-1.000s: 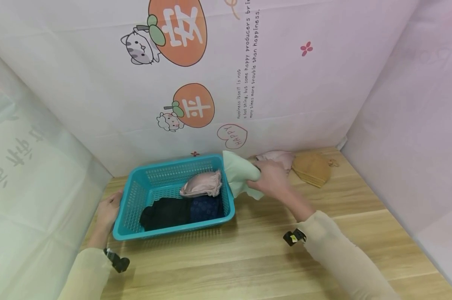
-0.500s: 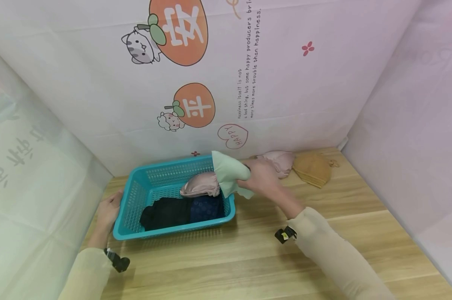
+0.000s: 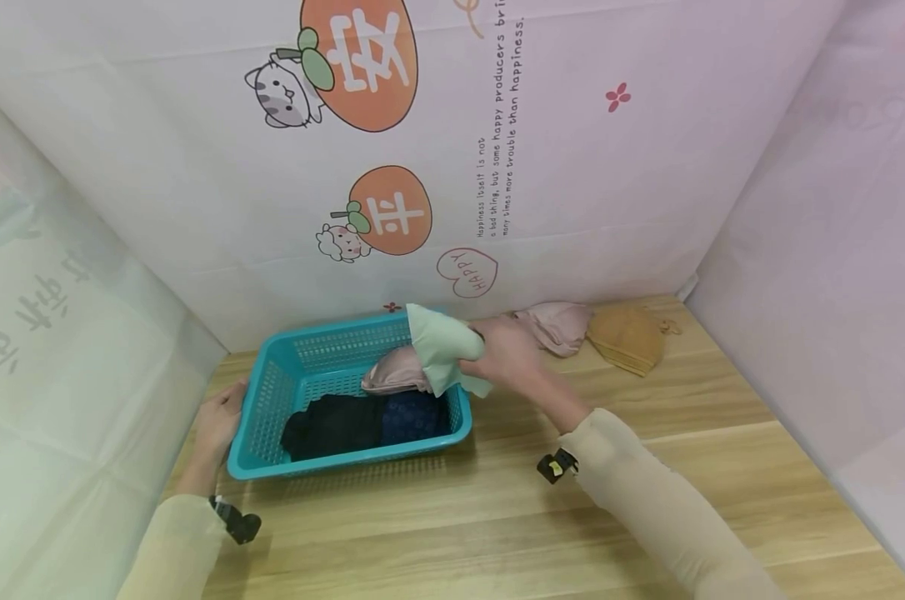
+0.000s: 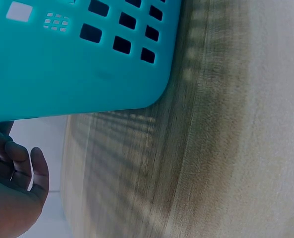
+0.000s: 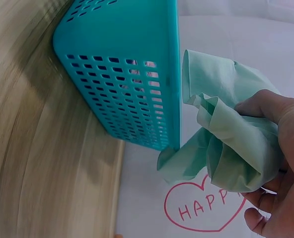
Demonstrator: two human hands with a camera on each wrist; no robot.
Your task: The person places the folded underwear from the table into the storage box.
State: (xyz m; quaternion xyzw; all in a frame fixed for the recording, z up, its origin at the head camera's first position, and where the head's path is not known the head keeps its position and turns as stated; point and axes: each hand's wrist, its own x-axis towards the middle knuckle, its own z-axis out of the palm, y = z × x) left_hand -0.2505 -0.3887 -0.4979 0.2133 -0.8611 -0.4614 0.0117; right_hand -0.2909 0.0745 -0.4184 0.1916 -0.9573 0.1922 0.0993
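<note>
My right hand (image 3: 507,352) pinches a bunched mint-green cloth (image 5: 236,144), thin and smooth, over the right rim of a teal plastic basket (image 3: 347,457). In the right wrist view, the thumb lies on top of the cloth and the fingers curl beneath. At the basket's left end, my left hand (image 3: 218,421) holds the rim; the left wrist view shows its curled fingers (image 4: 18,158) at the edge. Inside the basket lie a pink satiny bra-like garment (image 3: 394,372), partly hidden by the cloth, a black garment (image 3: 332,427) and a dark blue patterned one (image 3: 410,417).
On the wooden table (image 3: 497,517), right of the basket, lie a pink garment (image 3: 559,325) and a tan cupped garment (image 3: 627,337) against the back. A printed white sheet (image 3: 557,167) rises behind, with pale sheets on both sides.
My right hand has moved left with the mint-green cloth, from beside the basket to above its right end. The left hand and the basket have stayed in place.
</note>
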